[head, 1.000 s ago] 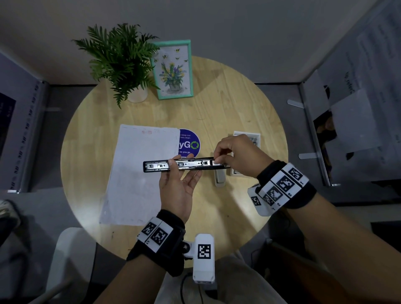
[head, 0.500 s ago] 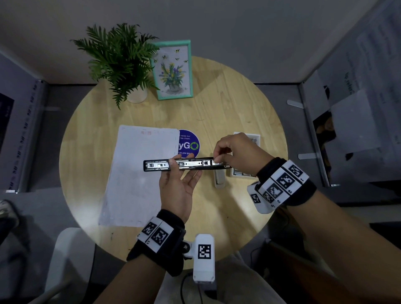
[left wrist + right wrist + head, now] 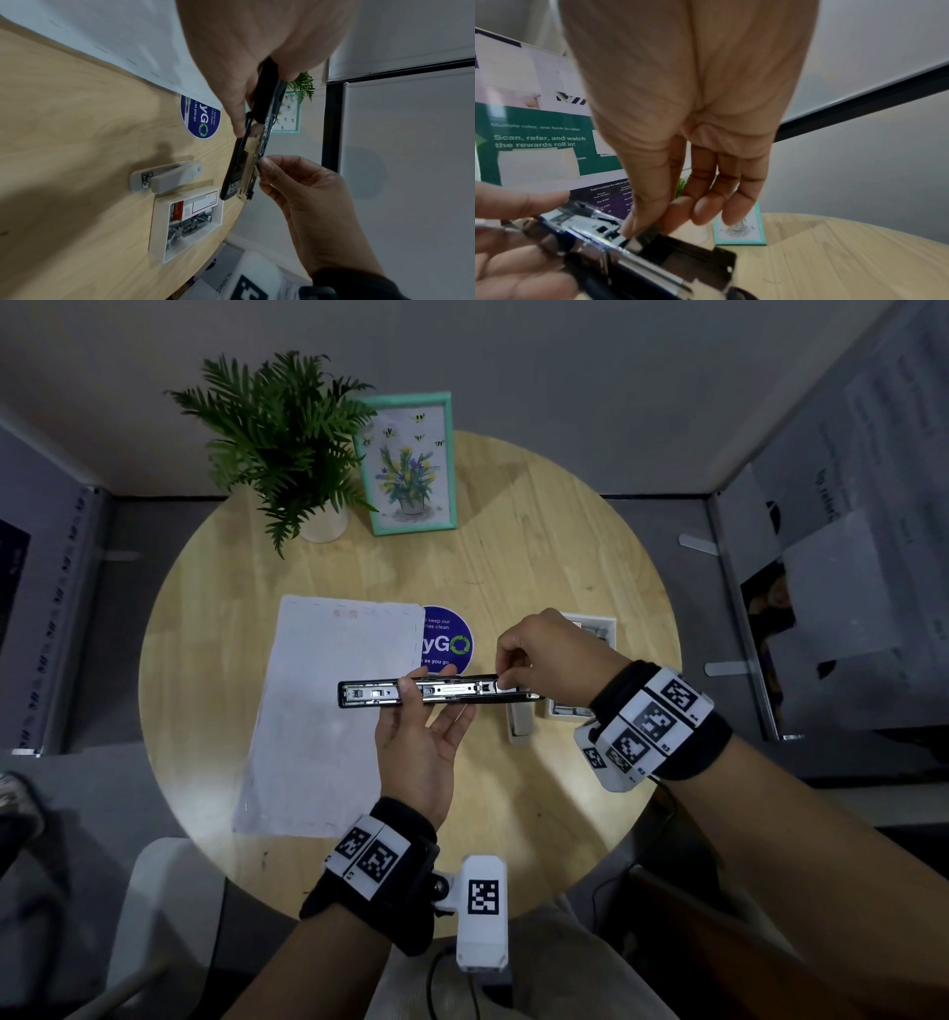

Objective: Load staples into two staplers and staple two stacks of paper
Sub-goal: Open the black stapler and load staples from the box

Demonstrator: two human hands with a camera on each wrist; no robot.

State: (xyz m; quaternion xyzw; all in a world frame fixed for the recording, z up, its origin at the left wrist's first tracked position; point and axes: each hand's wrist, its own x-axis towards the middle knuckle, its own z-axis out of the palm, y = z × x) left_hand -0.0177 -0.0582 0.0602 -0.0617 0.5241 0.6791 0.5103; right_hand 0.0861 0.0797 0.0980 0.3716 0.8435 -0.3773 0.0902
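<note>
Little has moved since the earlier frames: right hand (image 3: 552,660) has shifted only slightly along the magazine. Long black stapler with chrome magazine (image 3: 436,691), hinged fully open, is held level above the round pale wooden table (image 3: 565,546). Left hand (image 3: 418,747) cradles it from below, thumb over the top edge, fingers loosely curled round the body. Right thumb and forefinger pinch a short strip of staples (image 3: 257,170) at the rail. Small grey stapler (image 3: 167,176) and white tray of loose staples (image 3: 187,221) sit on the table just beside each other; white paper stack (image 3: 328,711) lies left. Judgement: stapler rigid, fairly heavy, best gripped mid-body; strip light, brittle, so hold it by the sides.
</note>
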